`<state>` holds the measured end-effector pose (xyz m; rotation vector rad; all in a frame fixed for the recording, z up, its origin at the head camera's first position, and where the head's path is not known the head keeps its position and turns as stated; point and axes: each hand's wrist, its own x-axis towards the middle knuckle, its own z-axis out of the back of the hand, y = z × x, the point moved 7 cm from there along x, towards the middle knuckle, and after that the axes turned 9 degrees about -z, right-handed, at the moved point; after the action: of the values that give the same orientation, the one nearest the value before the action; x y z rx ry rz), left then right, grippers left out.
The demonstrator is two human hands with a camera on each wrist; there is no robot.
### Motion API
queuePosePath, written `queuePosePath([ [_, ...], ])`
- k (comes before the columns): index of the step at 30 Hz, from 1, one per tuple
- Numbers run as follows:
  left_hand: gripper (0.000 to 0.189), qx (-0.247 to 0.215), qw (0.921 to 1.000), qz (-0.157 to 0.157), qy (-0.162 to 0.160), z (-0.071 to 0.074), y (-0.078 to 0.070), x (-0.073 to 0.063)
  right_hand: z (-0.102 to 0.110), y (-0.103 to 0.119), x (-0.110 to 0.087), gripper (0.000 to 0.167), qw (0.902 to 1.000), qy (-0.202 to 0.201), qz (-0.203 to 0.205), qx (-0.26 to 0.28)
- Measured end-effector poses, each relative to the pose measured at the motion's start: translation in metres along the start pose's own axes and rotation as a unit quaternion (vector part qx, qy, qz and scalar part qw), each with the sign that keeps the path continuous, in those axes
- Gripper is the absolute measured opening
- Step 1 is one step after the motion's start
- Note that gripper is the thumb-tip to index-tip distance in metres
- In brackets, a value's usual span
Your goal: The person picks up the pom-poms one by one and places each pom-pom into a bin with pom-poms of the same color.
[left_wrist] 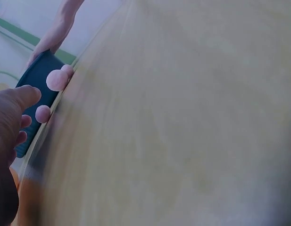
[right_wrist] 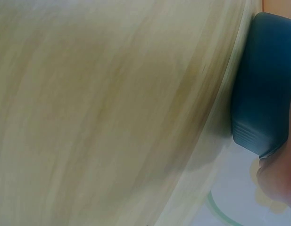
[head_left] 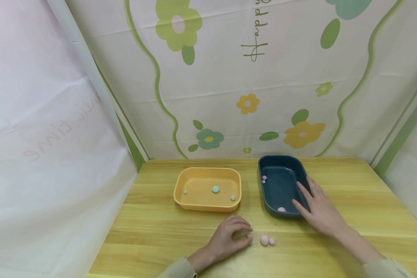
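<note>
On the wooden table, a small pink ball lies in the gap between the thumb and bent fingers of my left hand. The left wrist view has this pink ball just past the fingertips. Right of it sit a larger pink ball and a smaller pink ball, side by side. My right hand rests across the right rim of a dark blue tray, fingers spread, thumb and one finger reaching over the inside. Within that tray are a pink ball near the front and two tiny ones along the left wall.
A yellow tray stands left of the blue one, holding a larger pale blue ball and two smaller ones. Behind the table hangs a flowered cloth, and another white cloth drapes down the left side.
</note>
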<state>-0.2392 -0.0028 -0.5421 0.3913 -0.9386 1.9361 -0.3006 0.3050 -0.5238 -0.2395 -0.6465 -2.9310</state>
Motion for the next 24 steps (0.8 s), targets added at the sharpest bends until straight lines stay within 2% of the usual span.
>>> queuePosePath([
  [5, 0.014, -0.001, 1.0, -0.002, 0.006, -0.0013, 0.0012, 0.0, 0.0002, 0.0001, -0.0003, 0.075, 1.0, -0.003, 0.002, 0.0],
  [12, 0.012, 0.049, 0.9976, -0.048, 0.008, -0.0035, -0.0013, 0.0002, 0.0, -0.0003, -0.0003, 0.075, 1.0, -0.006, 0.003, 0.003],
  [19, 0.013, 0.048, 0.9976, -0.047, 0.016, -0.0056, 0.0001, -0.0003, -0.0004, -0.0005, -0.0001, 0.074, 1.0, -0.008, 0.004, 0.003],
  [24, 0.015, 0.064, 0.9959, -0.057, 0.029, -0.0088, -0.0005, -0.0006, 0.0002, 0.0, 0.0001, 0.074, 1.0, -0.005, 0.002, 0.004],
])
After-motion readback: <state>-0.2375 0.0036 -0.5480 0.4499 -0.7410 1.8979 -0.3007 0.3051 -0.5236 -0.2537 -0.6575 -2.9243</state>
